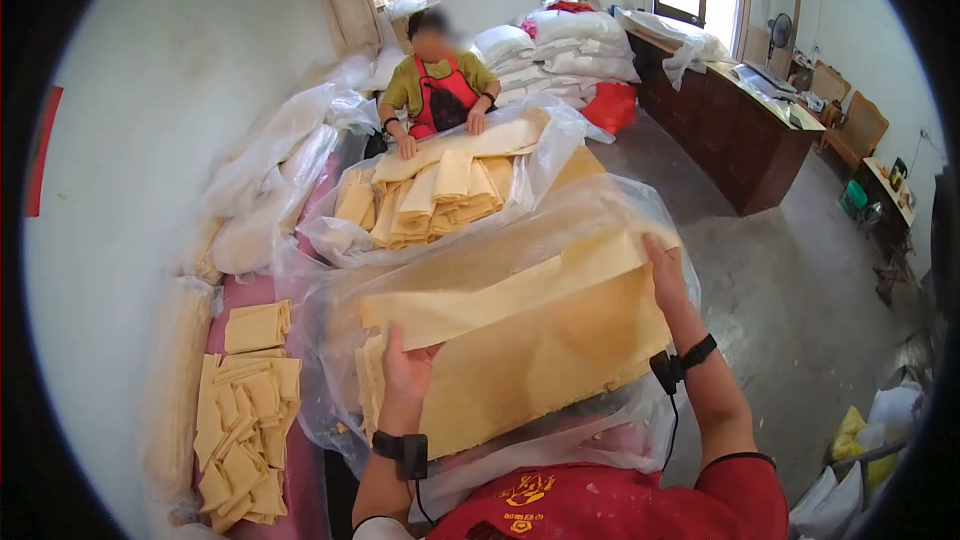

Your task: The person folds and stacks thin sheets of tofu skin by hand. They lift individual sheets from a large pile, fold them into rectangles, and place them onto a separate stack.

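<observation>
We locate the sheet directly in front of us, spread over a stack of the same beige material. Layered edges of the stack show at its left end. Clear film surrounds the stack and lies between it and the pink tabletop.

Left grip: we hold the left part of the sheet, at the near edge of its folded strip. The thumb points away from us on the strip; the fingertips are partly hidden by its edge.

Right grip: we hold the right end of the sheet, thumb on the upper face, remaining fingers largely concealed at the edge. This grip is set farther from our body than the left one. The strip runs between the two grips, slanting away from us toward the right; the broad face of the sheet lies on the near side of it.

Left of the film, folded pieces lie loosely piled on the tabletop. Across from us, a co-worker in a red apron rests both hands at a second pile of folded strips, also bordered by film. White sacks are stacked behind.
</observation>
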Demonstrator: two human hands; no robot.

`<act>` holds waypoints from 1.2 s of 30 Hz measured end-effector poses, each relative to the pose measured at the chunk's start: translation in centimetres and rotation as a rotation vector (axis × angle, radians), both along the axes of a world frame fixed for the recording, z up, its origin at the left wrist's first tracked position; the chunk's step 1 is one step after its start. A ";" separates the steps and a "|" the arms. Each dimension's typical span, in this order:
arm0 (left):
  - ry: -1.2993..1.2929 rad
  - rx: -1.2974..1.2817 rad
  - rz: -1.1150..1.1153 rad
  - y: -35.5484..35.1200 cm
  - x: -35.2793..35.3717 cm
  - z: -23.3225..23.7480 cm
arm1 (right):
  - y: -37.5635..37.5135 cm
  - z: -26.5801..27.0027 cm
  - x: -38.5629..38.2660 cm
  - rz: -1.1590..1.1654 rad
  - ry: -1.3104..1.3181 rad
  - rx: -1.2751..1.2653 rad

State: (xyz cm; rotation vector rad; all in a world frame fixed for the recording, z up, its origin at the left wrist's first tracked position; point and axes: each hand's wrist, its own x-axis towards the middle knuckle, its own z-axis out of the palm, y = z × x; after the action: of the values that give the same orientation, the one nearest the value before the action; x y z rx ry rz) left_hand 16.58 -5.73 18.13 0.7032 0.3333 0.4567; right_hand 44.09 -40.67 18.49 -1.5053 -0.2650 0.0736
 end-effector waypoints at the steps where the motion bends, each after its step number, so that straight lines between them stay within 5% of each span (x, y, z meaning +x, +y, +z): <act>1: -0.106 0.017 0.060 0.0 0.5 1.9 | 1.1 2.5 -0.5 0.006 -0.008 0.001; 3: -0.208 0.033 0.132 0.1 0.4 5.3 | 3.5 7.7 -3.0 -0.284 -0.374 0.383; 7: -0.288 0.104 0.209 0.3 -0.1 7.2 | 2.1 6.9 -1.9 -0.277 -0.331 0.399; 9: -0.227 0.093 0.276 0.6 -0.6 5.9 | 1.1 4.7 -3.0 -0.142 -0.076 0.102; 13: -0.232 0.032 0.249 2.0 -4.3 0.7 | 1.7 2.6 -10.4 -0.021 -0.077 -0.023; 15: -0.141 -0.014 0.341 3.4 -7.2 -2.8 | 2.1 -1.6 -13.1 0.150 0.152 -0.356; 18: 0.061 -0.133 0.434 5.4 -12.2 -11.1 | 3.2 -7.5 -15.6 0.510 -0.045 -0.683; 20: 0.145 -0.170 0.369 4.7 -15.6 -14.7 | 3.8 -10.4 -15.8 0.389 -0.946 -1.009; 22: 0.230 -0.208 0.298 4.6 -17.0 -15.7 | 3.6 -14.7 -14.2 0.354 -0.939 -1.053; 27: 0.170 -0.235 0.359 5.6 -19.3 -17.1 | 2.7 -14.5 -13.5 0.269 -1.013 -1.184; 30: 0.178 -0.171 0.310 5.3 -19.1 -15.8 | 3.0 -14.7 -12.3 0.366 -0.820 -1.306; 32: 0.174 -0.175 0.305 5.8 -19.5 -16.7 | 2.6 -16.6 -9.5 0.388 -0.654 -1.638; 36: 0.190 -0.275 0.369 4.9 -19.1 -15.3 | 0.4 -13.5 -4.7 0.282 -0.463 -1.390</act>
State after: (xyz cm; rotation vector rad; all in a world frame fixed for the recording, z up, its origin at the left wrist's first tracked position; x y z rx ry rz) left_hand -2.55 -0.86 2.85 0.4160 0.6979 0.6800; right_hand 39.42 -40.26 4.98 -2.8533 -0.9221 0.1488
